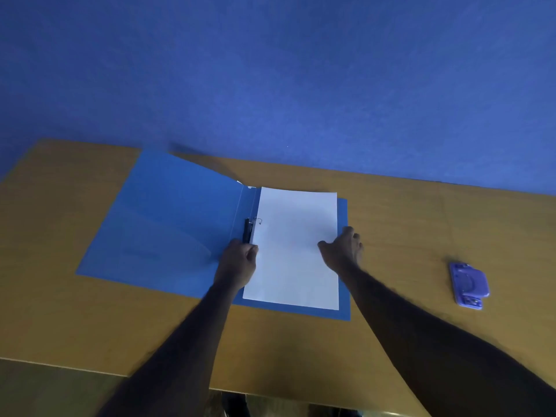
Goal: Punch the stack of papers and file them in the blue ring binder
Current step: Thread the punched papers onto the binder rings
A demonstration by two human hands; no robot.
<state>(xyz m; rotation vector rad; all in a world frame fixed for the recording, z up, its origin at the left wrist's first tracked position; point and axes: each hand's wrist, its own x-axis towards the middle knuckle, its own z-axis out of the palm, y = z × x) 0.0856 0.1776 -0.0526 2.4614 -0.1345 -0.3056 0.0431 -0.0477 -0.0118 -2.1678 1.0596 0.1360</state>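
Nearly filed: sheets being seated on the rings

So the blue ring binder (pixel 156 224) lies spread flat on the wooden table (pixel 421 224), its front cover thrown out to the left so nothing blocks the spine. The stack of papers (pixel 296 236) sits on the right-hand half, its left margin against the black clasp (pixel 248 230). One metal ring (pixel 259 220) shows through the upper hole, so the far end looks threaded.

The left hand (pixel 239 257) is curled at the lower left margin, about where a second ring would be. I cannot tell whether it pinches the sheets or presses the mechanism. The right hand (pixel 344 248) grasps the stack's right edge, thumb on top and fingers over the side, probably to keep the pile square.

The purple hole punch (pixel 468 285) rests well apart on the right, which suggests the punching is finished.
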